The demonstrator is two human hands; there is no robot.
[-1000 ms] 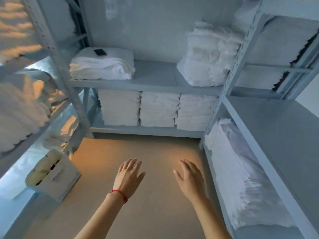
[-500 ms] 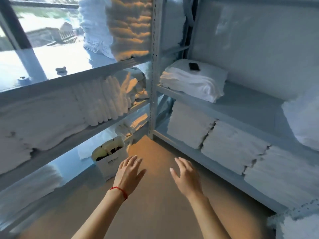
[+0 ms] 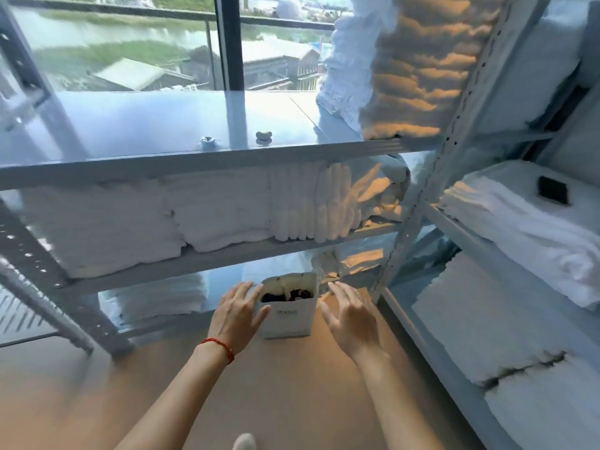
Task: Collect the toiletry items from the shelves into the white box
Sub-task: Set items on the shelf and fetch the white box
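Observation:
The white box (image 3: 290,319) stands on the floor by the lowest shelf, open at the top, with dark and cream items inside. My left hand (image 3: 236,315) is spread just left of it, fingertips at its left wall. My right hand (image 3: 352,316) is spread to its right, a small gap away. Both hands hold nothing. On the top shelf lie two small items: a round capped piece (image 3: 207,140) and a pale lumpy piece (image 3: 263,136). A flat black item (image 3: 553,190) rests on folded towels at the right.
Grey metal shelving (image 3: 207,160) runs along the window on the left and another rack (image 3: 461,228) on the right, both stacked with white towels (image 3: 107,228). A slanted upright post (image 3: 418,203) stands between them. The tan floor (image 3: 292,394) stretches toward me.
The view has swung left toward the window shelving. The white box now lies between my two hands, which have reached forward to either side of it.

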